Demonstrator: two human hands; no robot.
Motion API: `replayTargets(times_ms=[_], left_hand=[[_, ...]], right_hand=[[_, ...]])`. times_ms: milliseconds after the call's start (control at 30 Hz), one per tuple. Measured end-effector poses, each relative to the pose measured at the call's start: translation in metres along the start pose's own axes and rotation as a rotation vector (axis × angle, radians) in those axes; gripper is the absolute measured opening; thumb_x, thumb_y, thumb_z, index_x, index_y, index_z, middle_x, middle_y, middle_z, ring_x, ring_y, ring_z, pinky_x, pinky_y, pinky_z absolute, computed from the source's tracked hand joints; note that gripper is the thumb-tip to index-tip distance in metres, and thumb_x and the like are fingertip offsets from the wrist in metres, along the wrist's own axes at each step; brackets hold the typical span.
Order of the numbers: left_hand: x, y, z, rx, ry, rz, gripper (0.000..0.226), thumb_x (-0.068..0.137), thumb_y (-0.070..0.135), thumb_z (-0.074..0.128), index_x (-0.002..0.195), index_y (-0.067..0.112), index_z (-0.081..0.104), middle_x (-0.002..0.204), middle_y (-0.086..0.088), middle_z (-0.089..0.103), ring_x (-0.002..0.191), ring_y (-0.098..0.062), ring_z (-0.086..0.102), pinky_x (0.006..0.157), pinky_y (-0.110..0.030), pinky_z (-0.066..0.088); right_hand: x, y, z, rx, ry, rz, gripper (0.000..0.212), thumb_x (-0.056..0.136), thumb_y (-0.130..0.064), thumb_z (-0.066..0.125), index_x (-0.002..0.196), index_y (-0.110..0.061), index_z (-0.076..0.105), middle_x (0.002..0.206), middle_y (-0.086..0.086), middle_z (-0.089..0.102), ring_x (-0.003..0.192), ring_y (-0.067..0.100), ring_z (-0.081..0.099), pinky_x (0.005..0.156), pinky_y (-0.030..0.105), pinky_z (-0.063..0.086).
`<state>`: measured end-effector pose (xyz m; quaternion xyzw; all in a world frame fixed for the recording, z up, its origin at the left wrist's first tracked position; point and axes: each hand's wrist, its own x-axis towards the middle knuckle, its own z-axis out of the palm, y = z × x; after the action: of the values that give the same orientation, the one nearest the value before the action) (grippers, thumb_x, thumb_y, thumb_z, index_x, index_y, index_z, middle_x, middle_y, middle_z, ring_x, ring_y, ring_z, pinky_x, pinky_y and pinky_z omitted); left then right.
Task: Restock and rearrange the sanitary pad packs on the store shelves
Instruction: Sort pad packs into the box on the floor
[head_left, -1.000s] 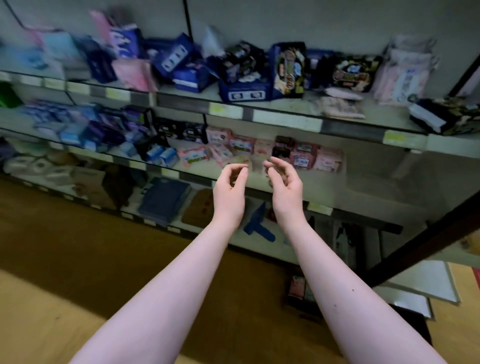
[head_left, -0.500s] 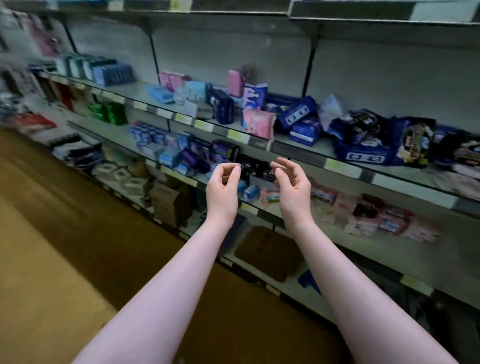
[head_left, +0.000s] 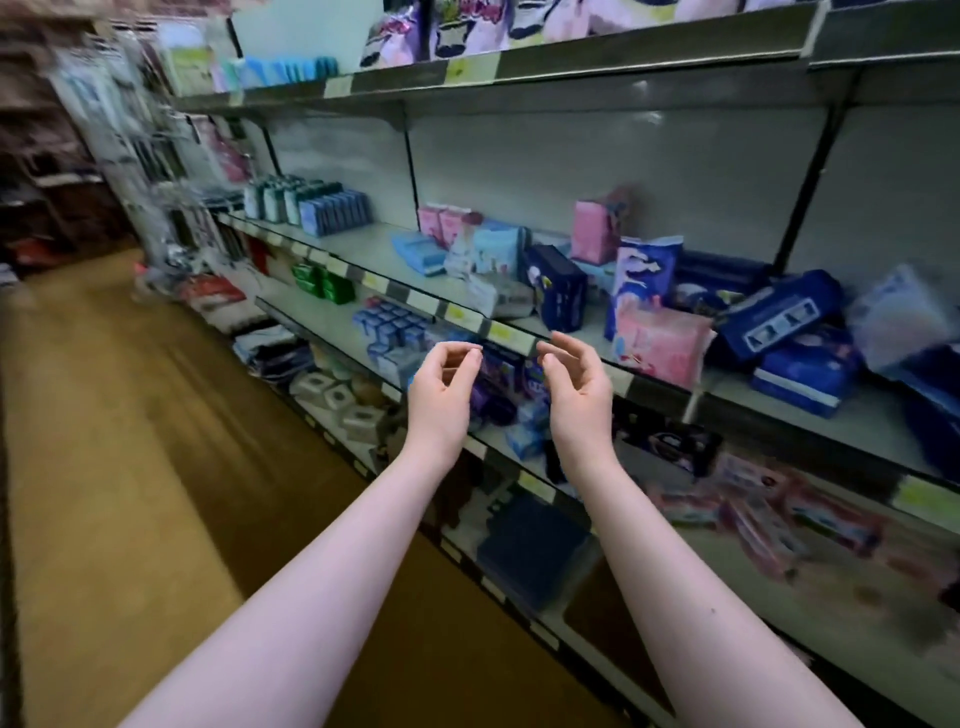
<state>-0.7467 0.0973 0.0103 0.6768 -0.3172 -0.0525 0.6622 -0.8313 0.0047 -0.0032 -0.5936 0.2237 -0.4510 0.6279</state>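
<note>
Dim, even overhead lighting; wide-angle curvature bends the shelf edges (head_left: 649, 49). Motion blur smears the far left and right margins; the centre stays moderately sharp.

Motion blur smears the far-left racks (head_left: 119, 171) and lower-right pink packs (head_left: 769, 514).

The pink pack (head_left: 660, 345) bears what may be a paler print, blurred here, while the navy pack (head_left: 558, 288) is dark blue, the blue packs (head_left: 810, 364) are white-banded, the green packs (head_left: 324, 280) are plain, the price labels (head_left: 511, 332) are yellow, the back panel (head_left: 597, 166) is pale grey and the floor (head_left: 130, 441) is ochre-brown.
</note>
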Motion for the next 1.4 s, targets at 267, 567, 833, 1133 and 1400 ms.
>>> replayTargets(times_ms=[267, 567, 833, 1133, 1400], left_hand=[[0.088, -0.040, -0.009, 0.009, 0.021, -0.016, 0.010, 0.097, 0.016, 0.054, 0.092, 0.023, 0.060, 0.095, 0.003, 0.065, 0.090, -0.009, 0.060, 0.078, -0.012, 0.048], [0.210, -0.097, -0.062, -0.029, 0.050, 0.005, 0.004, 0.093, 0.015, 0.059, 0.096, 0.016, 0.062, 0.090, 0.007, 0.063, 0.085, -0.005, 0.059, 0.079, -0.014, 0.048], [0.341, -0.149, -0.098, -0.070, -0.067, -0.026, 0.009, 0.090, 0.012, 0.064, 0.098, 0.011, 0.062, 0.087, 0.008, 0.062, 0.082, -0.005, 0.058, 0.081, -0.021, 0.047], [0.478, -0.190, -0.135, -0.108, -0.202, -0.082, 0.020, 0.087, 0.008, 0.066, 0.088, 0.024, 0.055, 0.091, 0.008, 0.063, 0.084, -0.009, 0.059, 0.081, -0.022, 0.046], [0.543, -0.235, -0.125, -0.091, -0.259, -0.097, 0.015, 0.088, 0.010, 0.065, 0.100, 0.013, 0.058, 0.101, 0.002, 0.063, 0.092, -0.015, 0.059, 0.074, -0.015, 0.046]], right_hand=[[0.085, 0.036, 0.053, -0.048, -0.045, 0.024, 0.024, 0.098, -0.011, 0.051, 0.121, -0.015, 0.055, 0.112, -0.001, 0.063, 0.100, -0.001, 0.057, 0.081, 0.006, 0.047], [0.170, 0.078, 0.154, -0.120, -0.078, -0.003, 0.025, 0.097, -0.012, 0.052, 0.122, -0.017, 0.054, 0.120, 0.000, 0.060, 0.109, 0.008, 0.056, 0.088, 0.011, 0.043], [0.260, 0.120, 0.249, -0.207, 0.099, -0.021, 0.029, 0.092, -0.002, 0.055, 0.119, -0.012, 0.056, 0.117, 0.006, 0.062, 0.102, 0.014, 0.057, 0.079, 0.008, 0.043], [0.338, 0.155, 0.328, -0.388, 0.205, -0.019, 0.033, 0.092, -0.004, 0.055, 0.124, -0.011, 0.052, 0.120, -0.001, 0.056, 0.109, 0.014, 0.054, 0.088, 0.019, 0.042], [0.399, 0.187, 0.361, -0.651, 0.191, 0.024, 0.043, 0.090, -0.009, 0.062, 0.131, -0.011, 0.050, 0.134, 0.004, 0.053, 0.124, 0.016, 0.047, 0.099, 0.025, 0.038]])
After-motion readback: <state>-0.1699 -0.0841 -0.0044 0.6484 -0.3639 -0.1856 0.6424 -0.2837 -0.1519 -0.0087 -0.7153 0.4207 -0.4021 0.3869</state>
